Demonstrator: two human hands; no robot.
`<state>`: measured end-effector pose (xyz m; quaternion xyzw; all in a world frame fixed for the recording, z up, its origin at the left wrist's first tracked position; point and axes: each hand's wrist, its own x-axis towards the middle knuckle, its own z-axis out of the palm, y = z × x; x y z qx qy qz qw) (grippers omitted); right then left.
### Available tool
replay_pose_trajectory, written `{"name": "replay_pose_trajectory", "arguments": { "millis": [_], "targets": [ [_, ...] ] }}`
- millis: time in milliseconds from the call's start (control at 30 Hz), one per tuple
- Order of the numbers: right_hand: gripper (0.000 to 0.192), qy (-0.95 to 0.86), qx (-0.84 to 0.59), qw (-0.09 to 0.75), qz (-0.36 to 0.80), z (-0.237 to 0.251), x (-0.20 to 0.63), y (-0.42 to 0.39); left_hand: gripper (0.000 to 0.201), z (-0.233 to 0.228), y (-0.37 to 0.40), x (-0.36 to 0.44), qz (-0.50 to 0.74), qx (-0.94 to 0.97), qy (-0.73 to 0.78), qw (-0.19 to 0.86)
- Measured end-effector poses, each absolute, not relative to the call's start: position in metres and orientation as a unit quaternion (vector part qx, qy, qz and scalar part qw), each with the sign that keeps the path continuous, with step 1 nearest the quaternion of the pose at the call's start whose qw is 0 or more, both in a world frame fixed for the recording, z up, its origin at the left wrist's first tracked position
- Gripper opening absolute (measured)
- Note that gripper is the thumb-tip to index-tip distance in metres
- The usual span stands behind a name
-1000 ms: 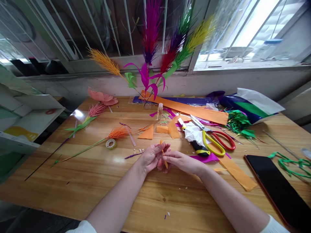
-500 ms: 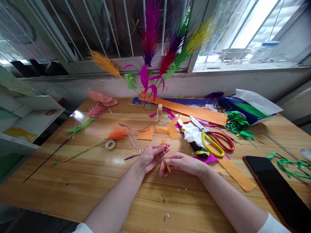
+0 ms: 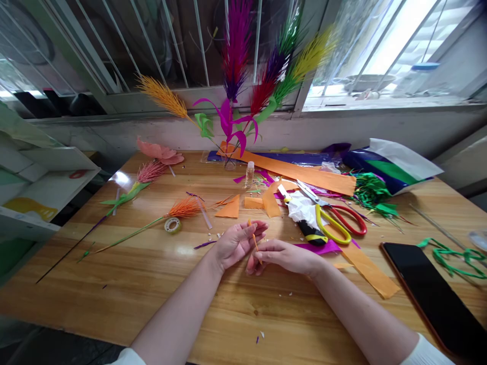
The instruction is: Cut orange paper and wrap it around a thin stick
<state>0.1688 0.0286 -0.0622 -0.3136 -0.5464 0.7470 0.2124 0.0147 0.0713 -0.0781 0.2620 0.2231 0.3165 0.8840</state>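
Wooden table (image 3: 152, 284), mid-frame: left hand (image 3: 234, 243) and right hand (image 3: 283, 256) both pinch the thin orange paper strip (image 3: 254, 239), now rolled tighter than a second ago.

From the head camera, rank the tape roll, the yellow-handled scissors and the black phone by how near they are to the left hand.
From the left hand:
1. Tape roll, just to its left.
2. Yellow-handled scissors, to its right.
3. Black phone, far right, near the table's edge.
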Motion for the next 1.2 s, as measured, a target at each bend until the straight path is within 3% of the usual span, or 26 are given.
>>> {"name": "replay_pose_trajectory", "arguments": {
  "millis": [200, 767, 967, 1200],
  "targets": [
    [0.033, -0.499, -0.296, 0.231, 0.781, -0.065, 0.172, 0.028, 0.011, -0.076, 0.077, 0.007, 0.314, 0.335, 0.242, 0.855],
    [0.039, -0.545, -0.329, 0.198, 0.745, -0.068, 0.168, 0.030, 0.012, -0.079, 0.072, 0.018, 0.403, 0.219, 0.265, 0.848],
    [0.037, -0.538, -0.322, 0.204, 0.752, -0.068, 0.172, 0.029, 0.023, -0.069, 0.076, 0.007, 0.301, 0.312, 0.222, 0.873],
    [0.037, -0.526, -0.307, 0.199, 0.768, -0.068, 0.173, 0.031, 0.020, -0.063, 0.080, 0.000, 0.299, 0.368, 0.245, 0.846]
  ]
}}
